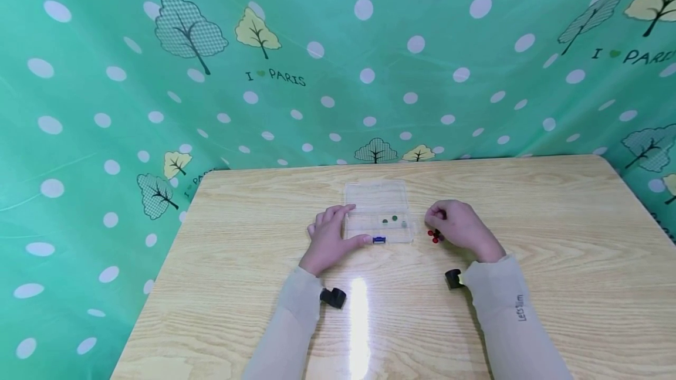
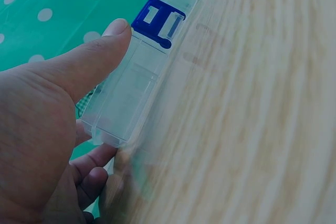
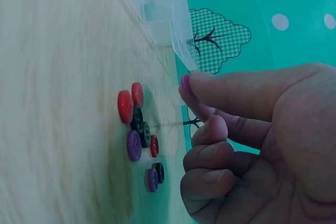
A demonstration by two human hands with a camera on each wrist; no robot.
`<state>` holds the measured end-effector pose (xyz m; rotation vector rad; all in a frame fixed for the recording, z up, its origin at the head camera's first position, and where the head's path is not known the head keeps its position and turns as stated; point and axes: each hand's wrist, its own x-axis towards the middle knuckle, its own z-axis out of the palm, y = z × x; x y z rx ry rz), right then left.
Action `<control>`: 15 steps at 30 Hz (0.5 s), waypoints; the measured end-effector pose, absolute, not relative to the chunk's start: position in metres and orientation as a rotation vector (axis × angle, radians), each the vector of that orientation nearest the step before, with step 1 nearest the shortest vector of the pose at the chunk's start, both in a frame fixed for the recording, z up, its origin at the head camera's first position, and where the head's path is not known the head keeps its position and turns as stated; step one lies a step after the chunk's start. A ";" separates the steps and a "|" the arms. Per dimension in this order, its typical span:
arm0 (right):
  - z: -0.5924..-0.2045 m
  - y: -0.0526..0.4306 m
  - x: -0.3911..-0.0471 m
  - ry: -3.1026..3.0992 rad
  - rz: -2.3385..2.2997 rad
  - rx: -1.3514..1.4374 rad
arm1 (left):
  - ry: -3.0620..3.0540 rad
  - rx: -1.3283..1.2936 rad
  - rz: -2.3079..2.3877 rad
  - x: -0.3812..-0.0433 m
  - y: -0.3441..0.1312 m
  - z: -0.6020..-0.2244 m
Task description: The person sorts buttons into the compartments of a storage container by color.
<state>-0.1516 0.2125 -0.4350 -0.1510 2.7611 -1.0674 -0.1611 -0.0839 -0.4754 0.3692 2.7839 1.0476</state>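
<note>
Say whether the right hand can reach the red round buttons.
Probably yes: nothing visible blocks the right hand from the red round buttons nearby, though it pinches a small purple button.

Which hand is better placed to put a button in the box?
Likely the right hand: it pinches a purple button near the clear compartment box. The left hand holds the box's left side.

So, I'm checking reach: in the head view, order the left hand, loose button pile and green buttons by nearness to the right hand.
1. Loose button pile, on the table beside the right hand.
2. Green buttons, to the left, inside the box.
3. Left hand, at the box's left side.
</note>
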 end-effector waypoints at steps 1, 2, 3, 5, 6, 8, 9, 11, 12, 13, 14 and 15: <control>-0.435 0.212 -0.152 2.763 -1.066 -0.155 | 2.784 0.368 1.046 -0.161 -0.084 -0.475; -0.434 0.212 -0.152 2.763 -1.067 -0.157 | 2.784 0.367 1.045 -0.161 -0.084 -0.475; -0.434 0.211 -0.151 2.762 -1.065 -0.161 | 2.784 0.367 1.044 -0.161 -0.084 -0.475; -0.433 0.210 -0.151 2.762 -1.062 -0.161 | 2.784 0.367 1.045 -0.162 -0.084 -0.475; -0.432 0.209 -0.151 2.759 -1.064 -0.160 | 2.785 0.368 1.046 -0.162 -0.084 -0.475; -0.430 0.208 -0.150 2.753 -1.065 -0.156 | 2.784 0.369 1.049 -0.162 -0.084 -0.476; -0.430 0.208 -0.150 2.751 -1.065 -0.152 | 2.784 0.369 1.051 -0.162 -0.084 -0.476; -0.428 0.206 -0.149 2.750 -1.067 -0.145 | 2.783 0.370 1.054 -0.162 -0.084 -0.476; -0.428 0.206 -0.149 2.751 -1.067 -0.144 | 2.782 0.370 1.054 -0.162 -0.084 -0.476; -0.428 0.205 -0.149 2.753 -1.064 -0.145 | 2.782 0.371 1.053 -0.162 -0.084 -0.477; -0.427 0.204 -0.149 2.755 -1.064 -0.151 | 2.784 0.372 1.052 -0.162 -0.084 -0.477; -0.427 0.203 -0.149 2.758 -1.062 -0.148 | 2.784 0.372 1.049 -0.162 -0.084 -0.477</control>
